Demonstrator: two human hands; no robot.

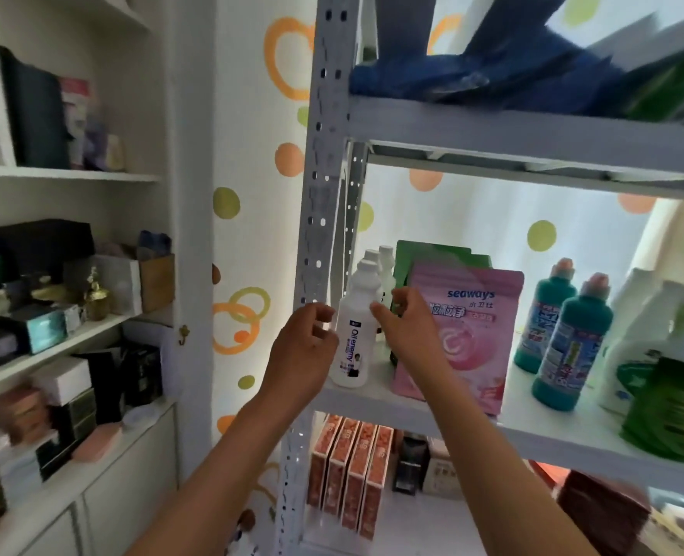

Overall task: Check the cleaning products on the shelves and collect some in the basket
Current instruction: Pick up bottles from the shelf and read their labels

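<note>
A white bottle (354,339) with a dark label stands at the left end of the middle shelf (376,395), with two more white bottles (386,270) behind it. My left hand (304,347) is at its left side and my right hand (408,327) at its right, both with loosely curled fingers. The fingertips reach the bottle's shoulders, and neither hand wraps round it. To the right stand a pink pouch (476,335), a green pouch (432,254) behind it, two teal bottles (573,347) and green-and-white jugs (669,395). No basket is in view.
The rack's perforated white upright (316,194) runs just left of my left hand. Blue cloth (472,74) lies on the top shelf. Orange boxes (352,475) stand on the lower shelf. A white cabinet (71,343) crowded with boxes fills the left side.
</note>
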